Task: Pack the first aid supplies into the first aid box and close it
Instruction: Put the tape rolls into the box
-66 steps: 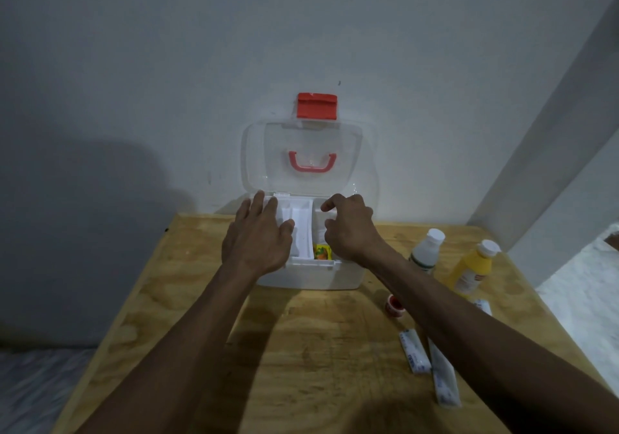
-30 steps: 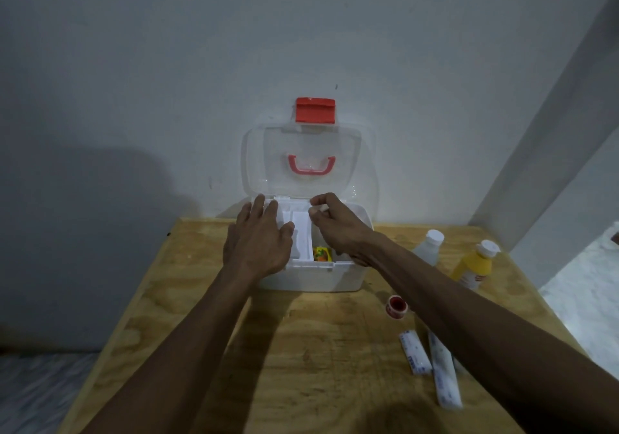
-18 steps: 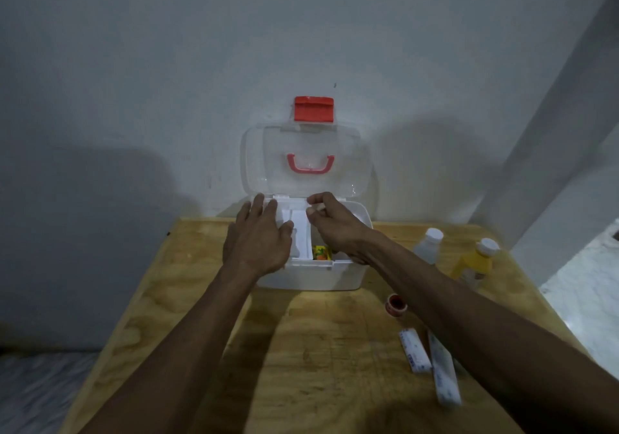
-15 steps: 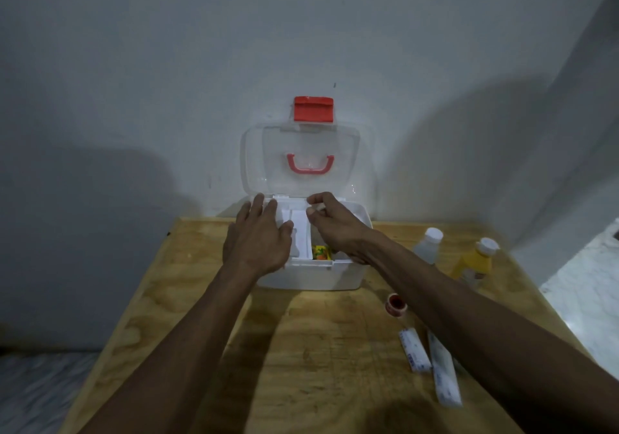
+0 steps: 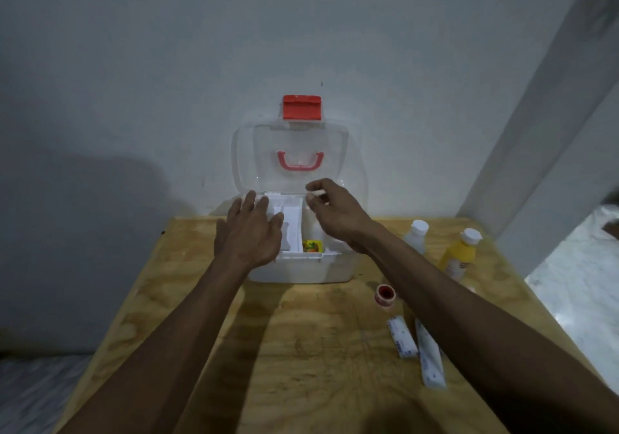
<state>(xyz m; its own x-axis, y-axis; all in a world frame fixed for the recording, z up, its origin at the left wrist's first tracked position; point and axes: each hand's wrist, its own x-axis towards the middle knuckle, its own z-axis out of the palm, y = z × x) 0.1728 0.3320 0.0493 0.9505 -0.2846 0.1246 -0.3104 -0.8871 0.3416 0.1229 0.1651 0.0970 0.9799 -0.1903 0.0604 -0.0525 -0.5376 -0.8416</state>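
Note:
The white first aid box (image 5: 301, 271) stands open at the table's far edge, its clear lid (image 5: 291, 138) with red latch (image 5: 301, 107) leaning on the wall. Inside are a white divider tray (image 5: 293, 222) and a yellow-orange packet (image 5: 312, 246). My left hand (image 5: 249, 236) lies flat on the box's left side, fingers spread. My right hand (image 5: 335, 214) hovers over the right rear of the box, fingertips pinched on a small pale item (image 5: 316, 193); I cannot tell what it is.
On the wooden table (image 5: 318, 350), right of the box, stand a white bottle (image 5: 416, 236) and a yellow bottle (image 5: 459, 257). A small red-topped jar (image 5: 386, 294) and two long white packets (image 5: 402, 336) (image 5: 430, 356) lie nearer me, beside my right forearm.
My right hand has lifted from inside the box's right compartment up toward the lid, fingers still pinched. The left hand has stayed on the box.

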